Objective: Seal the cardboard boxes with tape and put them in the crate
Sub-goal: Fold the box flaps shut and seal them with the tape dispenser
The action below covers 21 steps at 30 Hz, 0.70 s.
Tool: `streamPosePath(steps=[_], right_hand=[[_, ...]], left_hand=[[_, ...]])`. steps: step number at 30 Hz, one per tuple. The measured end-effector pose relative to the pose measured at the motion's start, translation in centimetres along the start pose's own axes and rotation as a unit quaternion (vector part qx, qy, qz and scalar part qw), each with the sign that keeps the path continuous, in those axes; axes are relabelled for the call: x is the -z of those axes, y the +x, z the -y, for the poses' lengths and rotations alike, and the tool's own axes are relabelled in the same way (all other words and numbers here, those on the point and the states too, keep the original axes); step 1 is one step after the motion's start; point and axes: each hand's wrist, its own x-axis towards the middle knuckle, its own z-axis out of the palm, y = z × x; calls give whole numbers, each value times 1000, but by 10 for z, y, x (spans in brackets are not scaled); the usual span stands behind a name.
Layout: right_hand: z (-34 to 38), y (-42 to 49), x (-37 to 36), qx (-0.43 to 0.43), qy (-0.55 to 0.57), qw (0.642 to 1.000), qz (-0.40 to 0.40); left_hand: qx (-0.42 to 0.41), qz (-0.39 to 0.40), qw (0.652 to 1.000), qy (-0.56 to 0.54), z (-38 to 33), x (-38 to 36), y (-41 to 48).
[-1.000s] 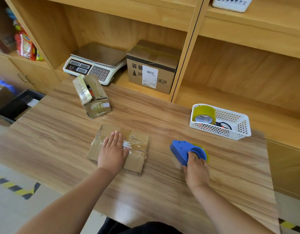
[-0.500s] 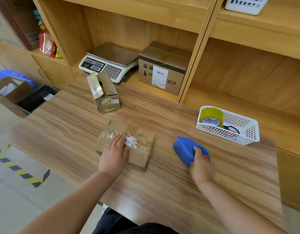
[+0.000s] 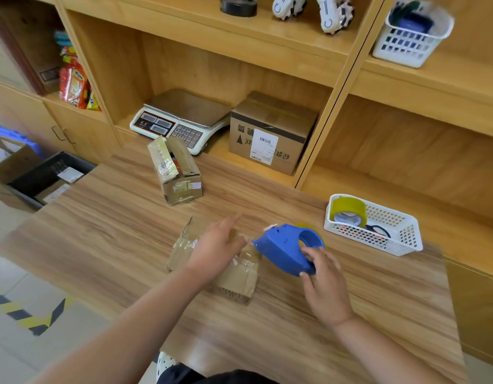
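Observation:
A flat cardboard box [image 3: 237, 275] with old tape on top lies near the table's front edge. My left hand [image 3: 216, 249] rests flat on its top, fingers straight. My right hand [image 3: 323, 286] grips a blue tape dispenser [image 3: 284, 249] with a yellow roll, lifted off the table and tilted, its nose at the box's right edge. A second cardboard box [image 3: 178, 173] with its flaps standing open sits farther back. A dark crate [image 3: 49, 176] stands on the floor off the table's left end.
A white basket [image 3: 375, 225] with a yellow tape roll and scissors sits on the table at right. A scale [image 3: 178, 120] and a labelled carton [image 3: 270, 134] occupy the shelf behind. An open carton [image 3: 9, 159] stands beside the crate.
My right hand has lifted the dispenser off the table and swung it left to the box's edge. My left hand slid toward the box's far side. The camera moved closer.

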Motion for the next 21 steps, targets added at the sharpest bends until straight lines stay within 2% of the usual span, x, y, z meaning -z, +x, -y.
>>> streamPosePath(steps=[5,9,12,16,21], right_hand=[[29,12,4,95,-38,994,-26],[50,22,8,125,-37,991,-11],[60,26,6,140,-30,990,6],[70,31,-1,128,-17,992,11],[82,37,-7,130,25,991,23]], left_hand=[[-27,73,996,-41,7,26,10],[-26,104,993,-53,11,43,16],[-13,99,992,-74,14,56,19],[33,68,983,-167,24,66,22],[52,31,979,-193,31,78,25]])
